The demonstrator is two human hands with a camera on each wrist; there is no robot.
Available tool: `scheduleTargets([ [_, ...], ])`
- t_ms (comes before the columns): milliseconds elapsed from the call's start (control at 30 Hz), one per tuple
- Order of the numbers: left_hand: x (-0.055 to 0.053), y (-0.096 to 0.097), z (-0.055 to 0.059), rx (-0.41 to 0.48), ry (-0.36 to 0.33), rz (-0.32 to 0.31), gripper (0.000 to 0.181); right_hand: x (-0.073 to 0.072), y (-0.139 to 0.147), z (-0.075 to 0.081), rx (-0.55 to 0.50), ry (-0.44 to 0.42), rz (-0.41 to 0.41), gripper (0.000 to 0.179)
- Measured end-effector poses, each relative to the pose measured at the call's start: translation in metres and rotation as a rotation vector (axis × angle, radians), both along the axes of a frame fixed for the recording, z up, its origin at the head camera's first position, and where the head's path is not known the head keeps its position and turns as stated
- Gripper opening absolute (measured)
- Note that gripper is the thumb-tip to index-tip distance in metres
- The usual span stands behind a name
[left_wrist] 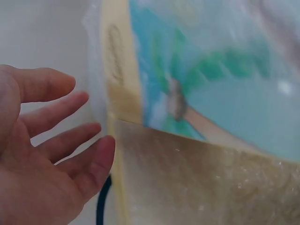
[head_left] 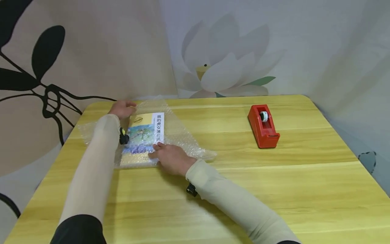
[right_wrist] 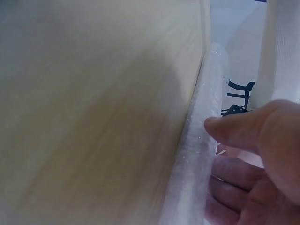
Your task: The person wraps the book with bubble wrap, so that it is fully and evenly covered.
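A book (head_left: 141,135) with a yellow and blue cover and black vertical lettering lies on the left side of the table, on and partly under clear bubble wrap (head_left: 179,135). My left hand (head_left: 123,109) is at the book's far left corner, fingers apart and slightly bent. In the left wrist view the left hand (left_wrist: 61,145) has nothing between its fingers, beside the wrapped book (left_wrist: 211,84). The right hand (head_left: 172,157) rests on the book's near right corner. In the right wrist view the right hand's thumb (right_wrist: 234,131) touches the edge of the bubble wrap (right_wrist: 199,136).
A red tape dispenser (head_left: 263,127) holding a small roll of tape stands at the right of the wooden table (head_left: 219,200). Behind the table's far edge hangs a pale backdrop (head_left: 122,51) printed with a flower and dark leaves.
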State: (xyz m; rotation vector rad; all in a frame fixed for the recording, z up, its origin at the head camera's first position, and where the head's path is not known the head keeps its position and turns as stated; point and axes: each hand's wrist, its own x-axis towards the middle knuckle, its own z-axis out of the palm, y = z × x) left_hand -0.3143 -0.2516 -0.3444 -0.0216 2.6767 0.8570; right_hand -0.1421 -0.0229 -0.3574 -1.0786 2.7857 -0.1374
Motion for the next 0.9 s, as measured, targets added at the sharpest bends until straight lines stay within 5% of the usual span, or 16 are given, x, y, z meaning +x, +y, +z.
scheduleTargets([
  [167,-0.013,-0.006,-0.011,-0.074,-0.048,-0.051,0.061,-0.001,0.001,-0.001,-0.027,0.034,0.009,0.042],
  [400,-0.018,-0.006,-0.008,-0.157,-0.067,-0.084,0.065,-0.001,0.000,-0.004,-0.017,0.027,0.012,0.042],
  [900,-0.009,-0.007,-0.005,-0.014,-0.003,-0.029,0.039,0.001,-0.002,-0.002,-0.017,0.022,-0.004,0.043],
])
